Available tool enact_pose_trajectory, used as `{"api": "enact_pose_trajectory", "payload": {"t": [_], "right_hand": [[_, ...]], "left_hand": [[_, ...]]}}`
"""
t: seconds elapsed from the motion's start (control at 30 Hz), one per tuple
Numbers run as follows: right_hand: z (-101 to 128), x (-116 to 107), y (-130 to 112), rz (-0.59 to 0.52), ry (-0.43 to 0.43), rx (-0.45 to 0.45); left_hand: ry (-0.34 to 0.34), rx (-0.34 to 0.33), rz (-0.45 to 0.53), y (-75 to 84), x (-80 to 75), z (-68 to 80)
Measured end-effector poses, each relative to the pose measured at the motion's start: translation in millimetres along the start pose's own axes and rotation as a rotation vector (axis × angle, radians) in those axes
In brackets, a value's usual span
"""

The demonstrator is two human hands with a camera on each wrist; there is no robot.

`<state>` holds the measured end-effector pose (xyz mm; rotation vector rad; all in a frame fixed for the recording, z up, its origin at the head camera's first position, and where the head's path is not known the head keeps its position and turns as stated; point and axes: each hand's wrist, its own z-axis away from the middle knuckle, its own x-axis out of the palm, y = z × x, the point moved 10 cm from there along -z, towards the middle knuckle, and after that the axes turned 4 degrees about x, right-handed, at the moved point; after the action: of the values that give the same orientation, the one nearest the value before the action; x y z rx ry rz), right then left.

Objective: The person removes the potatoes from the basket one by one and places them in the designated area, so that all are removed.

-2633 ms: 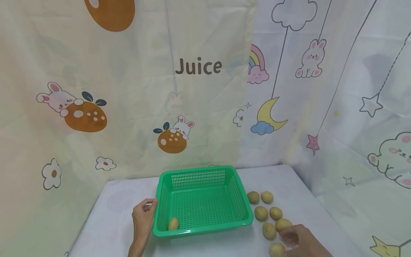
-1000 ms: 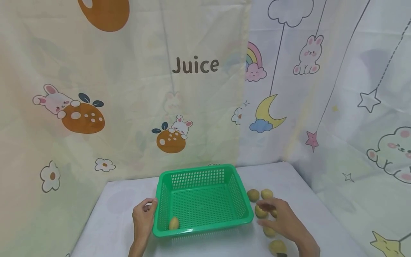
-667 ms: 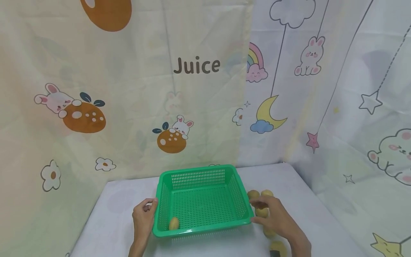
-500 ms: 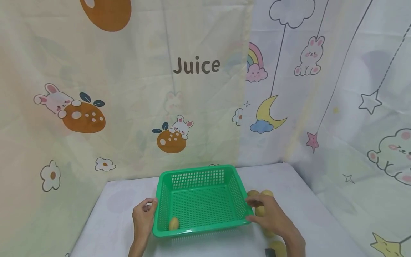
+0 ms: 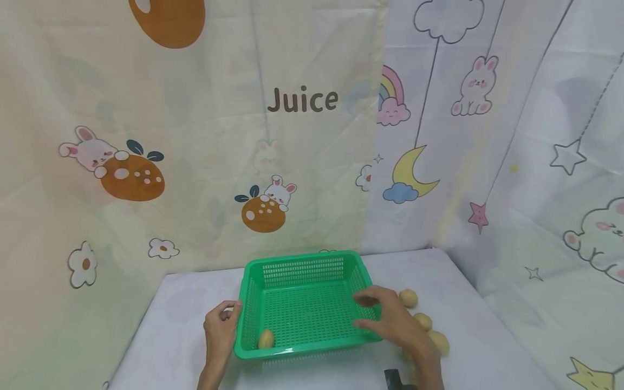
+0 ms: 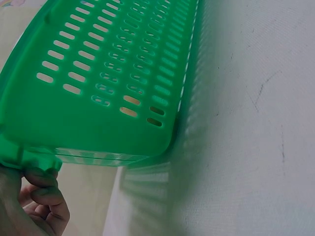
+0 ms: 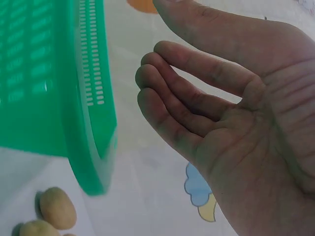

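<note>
A green plastic basket (image 5: 312, 347) with slotted sides sits on the table, one potato (image 5: 266, 339) in its near left corner. My left hand (image 5: 221, 327) holds the basket's left rim; in the left wrist view the fingers (image 6: 49, 196) curl just under that rim. Over the basket's right side hovers my right hand (image 5: 390, 317), thumb and fingers spread apart. The right wrist view shows its palm (image 7: 241, 147) bare, with nothing in it, beside the basket's rim (image 7: 81, 123).
Several loose potatoes (image 5: 408, 298) lie on the white table (image 5: 468, 309) to the right of the basket, some hidden behind my right hand and forearm. A printed cloth (image 5: 302, 162) hangs behind the table, and another closes the right side.
My right hand has moved from the loose potatoes up and left to above the basket's right rim. My left hand stays on the left rim, and the basket has not shifted noticeably.
</note>
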<state>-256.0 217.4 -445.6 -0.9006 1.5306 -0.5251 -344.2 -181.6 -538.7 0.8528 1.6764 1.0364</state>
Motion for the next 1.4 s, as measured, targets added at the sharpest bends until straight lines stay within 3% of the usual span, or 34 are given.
{"api": "enact_pose_trajectory", "payload": {"t": [0.47,0.73,1.1,1.4], "right_hand": [[-29.7,42.1,-14.7,-0.015,-0.045,-0.096],[-43.0,61.6,-24.8,0.027,-0.083,-0.095],[-55.1,98.6,-25.4,0.019,-0.167,-0.080],[-64.2,116.5,-29.9,-0.003,-0.218,-0.059]], "left_hand": [[0.008,0.031,0.021,1.9,2.8,1.5],[0.023,0.045,0.020,1.0,2.8,2.0],[0.028,0.034,0.005,-1.1,-0.2,5.4],[0.029,0.052,0.013,1.7,-0.8,2.3]]}}
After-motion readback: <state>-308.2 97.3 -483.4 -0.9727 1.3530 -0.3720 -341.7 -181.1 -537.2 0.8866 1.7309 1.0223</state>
